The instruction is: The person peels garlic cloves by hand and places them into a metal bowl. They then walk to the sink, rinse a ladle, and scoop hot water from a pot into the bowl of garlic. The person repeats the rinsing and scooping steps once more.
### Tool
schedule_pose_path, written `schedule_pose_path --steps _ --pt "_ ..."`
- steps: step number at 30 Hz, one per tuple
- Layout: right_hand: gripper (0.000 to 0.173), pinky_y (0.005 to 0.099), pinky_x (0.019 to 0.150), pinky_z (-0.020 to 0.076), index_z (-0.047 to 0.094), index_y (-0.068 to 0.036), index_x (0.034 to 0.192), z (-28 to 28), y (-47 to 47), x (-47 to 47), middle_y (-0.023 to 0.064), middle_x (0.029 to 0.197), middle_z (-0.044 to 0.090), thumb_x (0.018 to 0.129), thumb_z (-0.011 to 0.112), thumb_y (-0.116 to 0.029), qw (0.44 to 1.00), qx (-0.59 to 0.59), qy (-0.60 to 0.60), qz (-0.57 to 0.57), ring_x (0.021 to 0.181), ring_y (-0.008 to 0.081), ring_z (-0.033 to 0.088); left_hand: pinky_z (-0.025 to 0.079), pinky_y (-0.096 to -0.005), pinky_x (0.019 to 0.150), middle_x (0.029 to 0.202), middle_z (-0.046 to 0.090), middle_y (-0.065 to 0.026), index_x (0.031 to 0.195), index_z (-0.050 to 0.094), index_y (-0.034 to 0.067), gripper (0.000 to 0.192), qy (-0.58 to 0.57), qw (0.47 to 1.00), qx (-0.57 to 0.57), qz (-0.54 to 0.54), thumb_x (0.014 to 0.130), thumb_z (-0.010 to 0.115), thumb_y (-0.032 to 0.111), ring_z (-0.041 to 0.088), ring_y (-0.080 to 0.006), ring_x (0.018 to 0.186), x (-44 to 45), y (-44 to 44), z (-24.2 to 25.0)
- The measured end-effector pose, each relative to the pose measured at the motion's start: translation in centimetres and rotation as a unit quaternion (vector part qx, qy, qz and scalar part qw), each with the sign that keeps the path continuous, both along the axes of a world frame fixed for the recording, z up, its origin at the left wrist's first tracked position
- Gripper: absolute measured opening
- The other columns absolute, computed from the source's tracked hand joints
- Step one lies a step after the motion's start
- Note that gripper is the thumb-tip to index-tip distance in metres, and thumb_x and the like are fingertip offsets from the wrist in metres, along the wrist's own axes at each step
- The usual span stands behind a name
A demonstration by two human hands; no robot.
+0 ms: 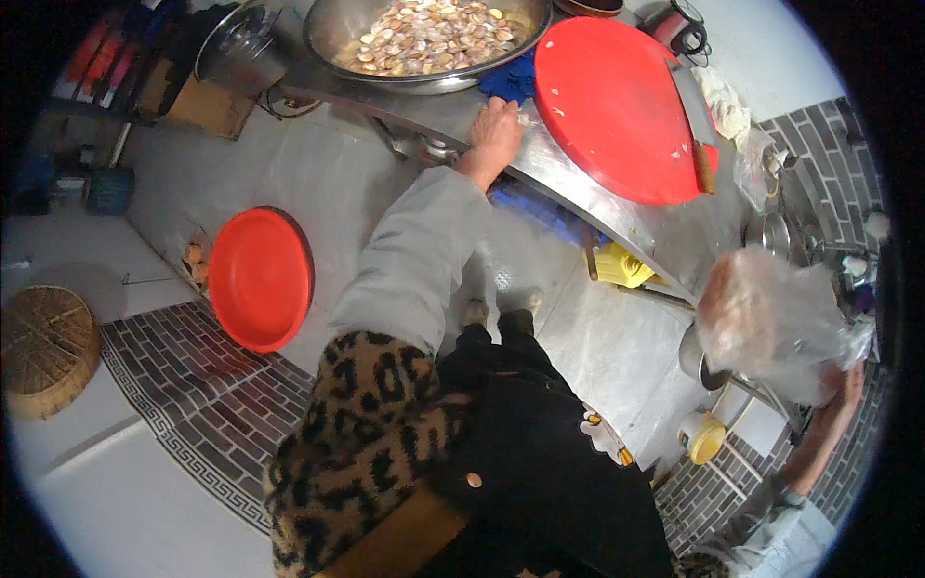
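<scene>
My left hand rests with curled fingers at the edge of the stainless steel table, beside a blue cloth; whether it holds anything is unclear. At the far right my right hand grips the gathered top of a clear plastic bag, which has pale pinkish contents and looks blurred. A round red chopping board lies on the table, with small white scraps on it. Across its right edge lies a cleaver with a wooden handle. Left of the board stands a large steel basin full of garlic cloves.
A red plastic basin is at the left, near a woven bamboo basket. Under the table are a blue crate and a yellow container. A steel pot and a yellow-lidded bucket stand at the lower right.
</scene>
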State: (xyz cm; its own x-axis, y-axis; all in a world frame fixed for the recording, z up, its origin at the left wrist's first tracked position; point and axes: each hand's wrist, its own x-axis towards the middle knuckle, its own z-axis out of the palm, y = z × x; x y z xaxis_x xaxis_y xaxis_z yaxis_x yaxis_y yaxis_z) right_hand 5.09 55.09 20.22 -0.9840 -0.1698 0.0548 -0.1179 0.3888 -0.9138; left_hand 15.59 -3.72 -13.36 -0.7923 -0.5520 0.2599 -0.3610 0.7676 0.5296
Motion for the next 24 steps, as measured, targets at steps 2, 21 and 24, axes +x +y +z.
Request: schedule_pose_path --steps 2,21,24 --pt "0.040 0.0233 0.076 0.0433 0.054 -0.004 0.122 -3.0 2.7 2.0 0.0003 0.102 0.062 0.089 0.060 -0.027 0.999 -0.008 -0.048 -0.012 0.088 0.0091 0.056 0.049 -0.0450 0.078 0.103 0.054 -0.0120 0.107 0.062 0.010 0.031 0.011 1.000 -0.021 0.010 0.078 0.066 0.021 0.057 -0.0343 0.094 -0.8 -0.3 -0.9" --pt "0.027 0.0185 0.053 0.0432 0.059 -0.007 0.115 -21.7 19.8 13.9 -0.0028 0.086 0.063 0.090 0.058 -0.017 0.926 -0.174 -0.182 -0.283 0.064 0.0043 0.055 0.049 -0.0416 0.070 0.089 0.064 -0.0144 0.089 0.069 0.008 0.025 0.088 0.993 -0.062 0.043 0.084 0.065 0.032 0.062 -0.0326 0.083 -6.4 2.0 3.7" --pt "0.027 0.0192 0.054 0.0436 0.059 -0.008 0.115 -22.2 20.9 13.7 -0.0030 0.087 0.062 0.090 0.058 -0.017 0.923 -0.173 -0.190 -0.285 0.066 0.0049 0.055 0.049 -0.0420 0.073 0.093 0.062 -0.0141 0.097 0.069 0.011 0.025 -0.003 0.995 -0.093 0.029 0.087 0.060 0.032 0.061 -0.0329 0.085 -7.0 1.9 3.8"
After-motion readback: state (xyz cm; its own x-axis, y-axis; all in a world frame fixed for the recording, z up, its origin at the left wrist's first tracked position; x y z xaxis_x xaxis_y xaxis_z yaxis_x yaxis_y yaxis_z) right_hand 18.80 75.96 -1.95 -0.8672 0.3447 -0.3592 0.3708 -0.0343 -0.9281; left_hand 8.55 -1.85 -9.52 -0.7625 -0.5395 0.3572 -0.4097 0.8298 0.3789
